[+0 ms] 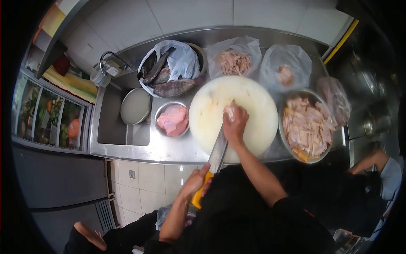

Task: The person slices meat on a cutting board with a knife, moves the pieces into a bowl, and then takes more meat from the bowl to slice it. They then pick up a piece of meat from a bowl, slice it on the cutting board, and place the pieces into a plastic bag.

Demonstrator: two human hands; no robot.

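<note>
A: Left hand (195, 181) wraps the yellow-handled steel cleaver (217, 153); right hand (235, 123) pinches a pale raw meat strip (229, 111) mid-board on the round white cutting board (228, 114).

B: Looks floppy, slippery. Pin it near the cut.

white tiled wall (190, 12), steel counter (169, 148), sink (112, 122)
</note>
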